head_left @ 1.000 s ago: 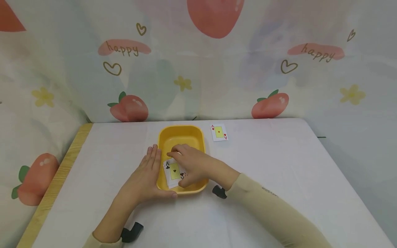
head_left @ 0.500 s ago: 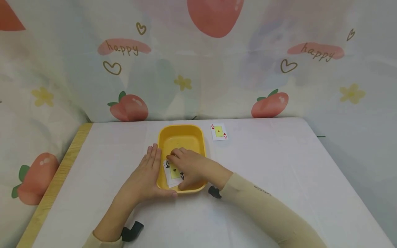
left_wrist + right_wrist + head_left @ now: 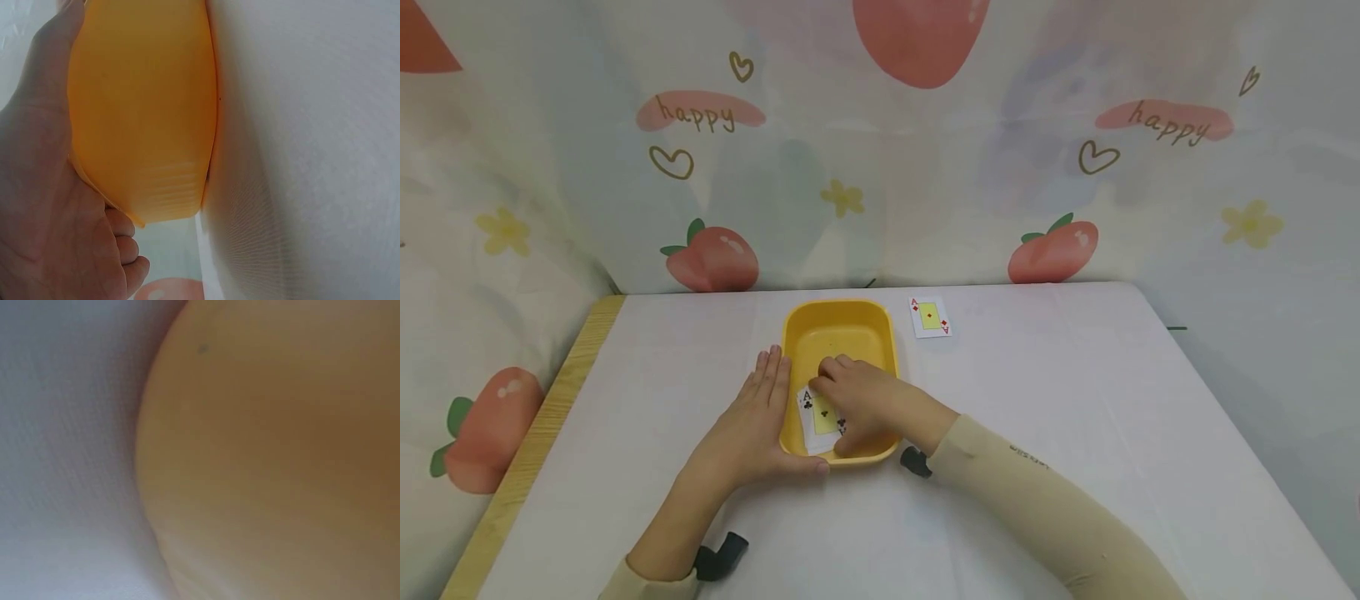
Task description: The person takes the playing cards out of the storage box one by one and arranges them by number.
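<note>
A yellow plastic tray (image 3: 842, 317) stands upright on the white cloth, with a small stack of playing cards (image 3: 822, 423) in its near half, the ace of clubs face up on top. My left hand (image 3: 748, 429) lies along the tray's left rim, fingers straight and thumb along the near rim. In the left wrist view the palm rests by the tray wall (image 3: 140, 106). Reaching in from the right, my right hand (image 3: 867, 408) grips the stack between thumb and curled fingers, covering its right side. The right wrist view shows only the tray's outer wall (image 3: 250, 469).
An ace of diamonds (image 3: 930, 317) lies face up on the cloth (image 3: 1037, 375), right of the tray's far end. A wooden table edge (image 3: 542, 442) shows at left. A printed curtain (image 3: 880, 142) hangs behind the table. Dark wrist-worn pieces (image 3: 722, 557) sit under both wrists.
My right hand's fingers have curled in from a more spread pose and closed on the cards. The stack has shifted very slightly to the right. My left hand and the tray have stayed put.
</note>
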`<action>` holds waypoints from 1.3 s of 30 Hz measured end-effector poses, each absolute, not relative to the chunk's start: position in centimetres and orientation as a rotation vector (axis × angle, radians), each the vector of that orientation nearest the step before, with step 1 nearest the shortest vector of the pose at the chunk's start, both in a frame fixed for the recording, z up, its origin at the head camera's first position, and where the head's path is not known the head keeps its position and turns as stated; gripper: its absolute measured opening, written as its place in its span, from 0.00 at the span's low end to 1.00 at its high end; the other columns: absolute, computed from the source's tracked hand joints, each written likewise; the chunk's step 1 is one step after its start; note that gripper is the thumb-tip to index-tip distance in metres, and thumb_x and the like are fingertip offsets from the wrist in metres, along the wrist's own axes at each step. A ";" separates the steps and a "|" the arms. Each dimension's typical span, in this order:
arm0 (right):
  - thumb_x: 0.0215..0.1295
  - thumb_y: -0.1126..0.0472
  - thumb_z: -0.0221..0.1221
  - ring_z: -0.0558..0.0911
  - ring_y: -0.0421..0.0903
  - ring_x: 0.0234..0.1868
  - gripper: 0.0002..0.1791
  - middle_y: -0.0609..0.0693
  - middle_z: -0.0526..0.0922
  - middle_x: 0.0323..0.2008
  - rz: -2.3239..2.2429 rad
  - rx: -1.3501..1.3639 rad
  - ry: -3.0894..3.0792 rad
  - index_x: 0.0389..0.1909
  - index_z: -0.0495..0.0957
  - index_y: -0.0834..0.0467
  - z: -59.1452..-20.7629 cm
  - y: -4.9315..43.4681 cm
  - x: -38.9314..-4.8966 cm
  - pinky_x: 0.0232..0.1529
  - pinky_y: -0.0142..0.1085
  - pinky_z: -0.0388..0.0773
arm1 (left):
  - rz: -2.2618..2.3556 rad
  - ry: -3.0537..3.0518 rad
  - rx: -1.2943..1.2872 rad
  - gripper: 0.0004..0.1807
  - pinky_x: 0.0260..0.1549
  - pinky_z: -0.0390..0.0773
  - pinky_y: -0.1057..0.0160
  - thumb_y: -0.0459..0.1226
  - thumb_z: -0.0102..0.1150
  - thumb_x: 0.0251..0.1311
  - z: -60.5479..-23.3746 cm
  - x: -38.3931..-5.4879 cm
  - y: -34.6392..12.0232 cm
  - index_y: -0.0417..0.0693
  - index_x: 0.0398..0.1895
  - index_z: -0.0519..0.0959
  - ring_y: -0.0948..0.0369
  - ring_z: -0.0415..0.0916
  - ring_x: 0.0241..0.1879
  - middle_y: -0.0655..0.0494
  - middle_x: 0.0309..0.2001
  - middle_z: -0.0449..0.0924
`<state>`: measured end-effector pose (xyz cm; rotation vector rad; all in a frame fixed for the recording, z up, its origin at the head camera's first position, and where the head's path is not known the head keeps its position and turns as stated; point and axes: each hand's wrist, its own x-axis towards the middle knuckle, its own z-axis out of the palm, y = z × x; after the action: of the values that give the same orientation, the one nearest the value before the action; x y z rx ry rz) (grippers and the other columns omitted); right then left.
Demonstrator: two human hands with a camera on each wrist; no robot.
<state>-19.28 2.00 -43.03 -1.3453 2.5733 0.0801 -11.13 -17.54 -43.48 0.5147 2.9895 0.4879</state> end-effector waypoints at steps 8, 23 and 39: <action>0.47 0.38 0.70 0.68 0.42 0.51 0.43 0.45 0.71 0.56 0.061 -1.334 2.572 0.64 0.71 0.51 -42.7 2.0 -19.4 0.58 0.35 0.72 | 0.489 2.991 0.512 0.81 0.75 0.49 0.44 0.80 0.60 0.35 -43.4 -11.1 -17.5 0.35 0.79 0.37 0.45 0.29 0.79 0.41 0.80 0.29; 0.45 0.35 0.71 0.67 0.44 0.55 0.49 0.47 0.71 0.59 0.060 -1.302 2.586 0.68 0.69 0.52 -41.7 2.2 -19.6 0.62 0.37 0.71 | 0.490 2.991 0.496 0.81 0.75 0.49 0.45 0.80 0.60 0.34 -43.4 -11.0 -17.5 0.36 0.79 0.37 0.46 0.29 0.80 0.42 0.80 0.28; 0.41 0.34 0.73 0.67 0.43 0.54 0.49 0.45 0.70 0.55 -0.084 -1.304 2.618 0.65 0.71 0.51 -40.3 3.5 -20.2 0.59 0.37 0.71 | 0.495 2.995 0.518 0.80 0.75 0.48 0.44 0.79 0.61 0.35 -43.6 -11.1 -17.6 0.36 0.79 0.38 0.46 0.29 0.79 0.41 0.80 0.29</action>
<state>-20.19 3.50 -40.26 -1.3036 2.6179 -0.0836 -11.12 -17.57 -43.62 0.5182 2.9946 0.4945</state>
